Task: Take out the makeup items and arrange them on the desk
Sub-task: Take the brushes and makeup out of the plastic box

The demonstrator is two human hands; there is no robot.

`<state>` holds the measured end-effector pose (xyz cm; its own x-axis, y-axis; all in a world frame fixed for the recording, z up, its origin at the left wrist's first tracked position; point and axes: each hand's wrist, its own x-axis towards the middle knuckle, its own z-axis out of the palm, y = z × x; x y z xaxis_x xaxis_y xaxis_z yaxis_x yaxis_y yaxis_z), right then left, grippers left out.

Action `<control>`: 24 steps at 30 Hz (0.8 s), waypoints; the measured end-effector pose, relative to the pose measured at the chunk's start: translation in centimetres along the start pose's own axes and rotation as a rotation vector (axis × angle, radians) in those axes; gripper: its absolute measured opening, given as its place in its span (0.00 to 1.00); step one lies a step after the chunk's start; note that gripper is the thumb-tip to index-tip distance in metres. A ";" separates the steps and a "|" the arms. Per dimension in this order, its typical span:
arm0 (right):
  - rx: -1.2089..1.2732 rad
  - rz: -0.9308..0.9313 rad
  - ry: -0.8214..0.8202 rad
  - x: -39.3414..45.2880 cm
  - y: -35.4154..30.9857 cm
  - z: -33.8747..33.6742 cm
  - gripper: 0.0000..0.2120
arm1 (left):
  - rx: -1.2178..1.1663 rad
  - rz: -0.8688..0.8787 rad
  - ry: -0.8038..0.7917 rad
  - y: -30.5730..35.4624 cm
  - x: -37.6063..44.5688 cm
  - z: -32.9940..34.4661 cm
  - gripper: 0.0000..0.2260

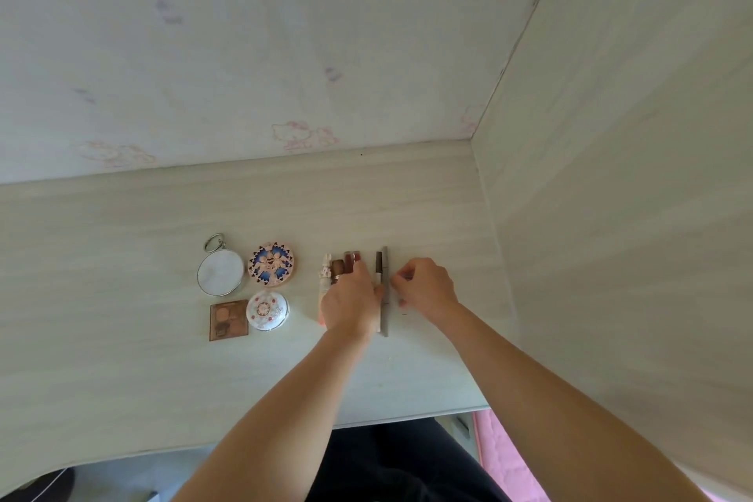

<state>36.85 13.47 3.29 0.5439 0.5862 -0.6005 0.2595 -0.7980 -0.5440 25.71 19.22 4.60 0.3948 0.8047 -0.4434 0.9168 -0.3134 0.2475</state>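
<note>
Several makeup items lie on the pale wooden desk (pixel 122 338). A row of lip tubes (pixel 347 258) and a white bunny-topped tube (pixel 325 275) lies under my left hand (pixel 351 304), which rests flat on them with its thumb against a brown-capped pencil (pixel 378 266). Right beside that pencil is a longer grey pencil (pixel 385 320). My right hand (pixel 427 290) has curled fingers whose tips pinch the grey pencil's right side. Further left lie a round mirror with a key ring (pixel 220 271), a pink-and-blue patterned compact (pixel 270 264), a white round compact (pixel 267 311) and a square brown eyeshadow palette (pixel 228 320).
A wall with faint pink cartoon prints (pixel 301 134) runs along the desk's back. A tall pale side panel (pixel 611 216) closes off the right. The desk's front edge (pixel 387 422) is near my dark-clothed lap, and a pink mat (pixel 505 456) shows below right.
</note>
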 end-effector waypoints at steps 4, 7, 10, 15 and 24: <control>0.063 -0.005 -0.007 0.0 -0.2 -0.1 0.05 | -0.101 -0.016 0.038 -0.3 -0.1 -0.4 0.12; 0.093 -0.013 -0.035 -0.1 -0.1 -0.3 0.05 | -0.182 0.001 0.065 -0.5 -0.3 -0.8 0.12; 0.107 -0.017 -0.042 -0.2 0.3 -0.6 0.05 | -0.333 0.080 0.068 -0.5 0.0 -1.1 0.10; 0.076 -0.033 -0.020 -0.6 1.4 -0.9 0.06 | -0.432 0.227 0.036 0.0 1.1 -1.3 0.09; 0.117 -0.031 0.041 -2.0 3.2 -0.8 0.20 | -0.297 0.386 -0.025 1.5 3.1 -1.3 0.16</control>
<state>37.26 9.61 3.19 0.5702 0.6018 -0.5592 0.1830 -0.7567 -0.6276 28.27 21.90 4.75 0.7074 0.6446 -0.2901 0.6476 -0.4265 0.6314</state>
